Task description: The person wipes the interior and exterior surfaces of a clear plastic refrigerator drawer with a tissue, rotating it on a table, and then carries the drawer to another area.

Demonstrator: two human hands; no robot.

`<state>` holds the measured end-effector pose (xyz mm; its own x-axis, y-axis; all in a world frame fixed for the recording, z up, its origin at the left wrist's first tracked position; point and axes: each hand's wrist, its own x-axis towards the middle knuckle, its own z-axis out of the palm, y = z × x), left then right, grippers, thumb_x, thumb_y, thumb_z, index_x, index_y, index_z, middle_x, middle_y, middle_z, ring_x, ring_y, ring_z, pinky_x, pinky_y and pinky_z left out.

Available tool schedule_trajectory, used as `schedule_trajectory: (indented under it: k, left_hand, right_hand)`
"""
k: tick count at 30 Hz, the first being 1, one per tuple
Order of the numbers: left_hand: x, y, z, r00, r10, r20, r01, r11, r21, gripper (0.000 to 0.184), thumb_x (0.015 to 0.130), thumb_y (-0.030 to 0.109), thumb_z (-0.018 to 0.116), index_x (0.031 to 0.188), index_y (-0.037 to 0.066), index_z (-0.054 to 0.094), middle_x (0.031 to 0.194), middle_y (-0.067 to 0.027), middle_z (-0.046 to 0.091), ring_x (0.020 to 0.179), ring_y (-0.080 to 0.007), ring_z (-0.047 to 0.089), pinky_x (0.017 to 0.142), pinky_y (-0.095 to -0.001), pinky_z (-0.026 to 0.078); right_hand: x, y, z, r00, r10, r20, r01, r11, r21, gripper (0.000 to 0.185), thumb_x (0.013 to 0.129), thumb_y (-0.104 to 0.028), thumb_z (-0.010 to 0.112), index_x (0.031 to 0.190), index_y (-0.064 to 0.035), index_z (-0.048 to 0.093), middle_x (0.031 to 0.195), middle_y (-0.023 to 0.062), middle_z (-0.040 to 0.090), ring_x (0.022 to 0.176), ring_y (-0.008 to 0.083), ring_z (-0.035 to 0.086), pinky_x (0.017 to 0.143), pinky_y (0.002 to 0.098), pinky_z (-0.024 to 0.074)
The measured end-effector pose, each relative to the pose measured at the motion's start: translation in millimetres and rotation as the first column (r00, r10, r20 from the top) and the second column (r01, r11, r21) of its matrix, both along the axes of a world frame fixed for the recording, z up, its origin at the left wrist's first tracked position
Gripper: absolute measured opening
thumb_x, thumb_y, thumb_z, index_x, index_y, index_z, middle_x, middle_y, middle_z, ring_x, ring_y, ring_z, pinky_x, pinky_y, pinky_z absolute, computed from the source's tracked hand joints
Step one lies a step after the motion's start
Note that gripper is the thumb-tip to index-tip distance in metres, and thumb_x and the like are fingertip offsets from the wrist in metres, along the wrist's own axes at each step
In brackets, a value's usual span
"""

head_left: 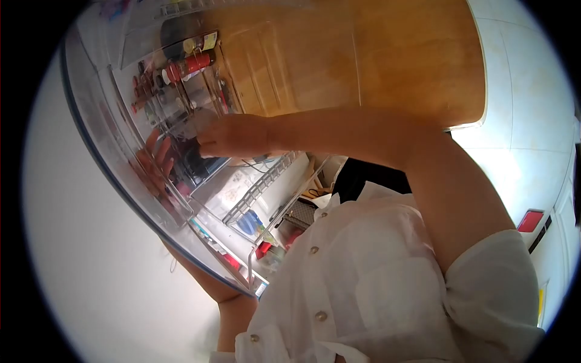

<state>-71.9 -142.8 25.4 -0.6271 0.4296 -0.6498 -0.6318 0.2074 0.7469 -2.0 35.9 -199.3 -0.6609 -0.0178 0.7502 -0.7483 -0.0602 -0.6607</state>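
My right hand [233, 136] reaches in from the right, over a clear shelved case [124, 139] holding small items. Its fingers are curled together at a dark object [192, 160], and what they grip is too unclear to name. My left hand [158, 158] shows through the clear plastic on the left side, fingers apart, close to the same dark object. Just above the hands lie a red bottle [196, 63] and several small reddish and dark items among wire racks.
A brown wooden surface [417, 54] spans the top. Below the hands, a white wire rack [257, 190] stands near a patterned bag [301, 213] and a blue item [249, 222]. A red phone-like object [530, 221] lies at far right.
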Motion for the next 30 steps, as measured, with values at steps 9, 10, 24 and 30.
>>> schedule_trajectory:
  k: [9,10,24,30]
  left_hand:
    - [3.2,21.0,-2.8,0.984,-0.005,-0.18,-0.088,0.858,-0.505,0.05,0.101,0.043,0.029,0.139,0.011,0.038,0.142,-0.009,0.041,0.127,-0.017,0.047,0.088,-0.0257,0.056]
    - [3.6,19.2,-6.4,0.969,-0.051,-0.243,-0.083,0.856,-0.51,0.05,0.101,0.043,0.03,0.139,0.012,0.039,0.141,-0.0089,0.043,0.125,-0.0168,0.049,0.087,-0.0262,0.056]
    - [64.5,118.1,-23.9,0.751,-0.034,-0.659,-0.407,0.763,-0.503,0.066,0.096,0.053,0.04,0.142,0.006,0.039,0.145,-0.0081,0.041,0.135,-0.0208,0.035,0.112,-0.0344,0.022]
    - [96.4,177.1,-1.9,0.615,0.057,-0.786,-0.54,0.758,-0.367,0.064,0.095,0.049,0.048,0.137,0.002,0.044,0.136,-0.01,0.047,0.127,-0.0189,0.04,0.107,-0.0312,0.027]
  right_hand:
    - [2.9,-20.1,19.9,0.974,0.102,-0.201,-0.108,0.994,-0.018,0.009,0.077,-0.012,0.062,0.084,-0.0074,0.058,0.095,0.0089,0.058,0.094,0.0289,0.061,0.074,0.0396,0.0529]
    - [2.5,-16.9,10.3,0.975,0.112,-0.192,-0.111,0.994,0.018,0.008,0.078,-0.012,0.06,0.083,-0.0067,0.056,0.093,0.0094,0.057,0.091,0.0288,0.061,0.073,0.0393,0.0524]
    - [35.8,88.7,-137.2,0.653,-0.073,0.753,-0.039,0.991,0.13,0.017,0.08,-0.021,0.06,0.089,-0.0082,0.068,0.088,0.0109,0.068,0.082,0.0283,0.065,0.072,0.0401,0.0506]
    - [92.1,200.8,75.6,0.727,-0.332,0.601,0.541,0.816,-0.203,0.019,0.089,-0.002,0.06,0.107,-0.006,0.062,0.093,-0.0006,0.061,0.084,0.0057,0.056,0.073,0.0219,0.0465]
